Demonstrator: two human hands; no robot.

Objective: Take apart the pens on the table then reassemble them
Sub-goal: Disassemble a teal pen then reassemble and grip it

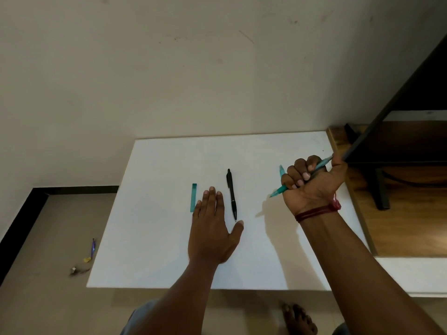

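White table (169, 262), teal pen (280, 190) in fist, black pen (231, 194) lying loose

White table fills the middle of the head view, pushed against a beige wall (145, 68). A brown wooden unit with a dark frame (399, 213) stands at its right edge.

Left hand (212, 228) lies palm down on the table, fingers straight and close together, thumb spread out to the right. It holds nothing. The thumb tip sits just beside the black pen's lower tip; contact can't be told.

Right hand (312, 182) is raised over the right part of the table, fingers curled tight around the teal pen. The pen runs diagonally through the fist, tip out at lower left, back end out at upper right.

The black pen lies flat mid-table, whole, nearly vertical in the picture, between the two hands and just right of the left fingers.

A teal strip (193, 197), cap-like, lies flat just left of the left fingertips.

A smaller teal piece (281, 170) shows just beyond the right knuckles, partly hidden.

A red thread (316, 212) wraps the right wrist.

Small bits (92, 247) lie on the floor left of the table.
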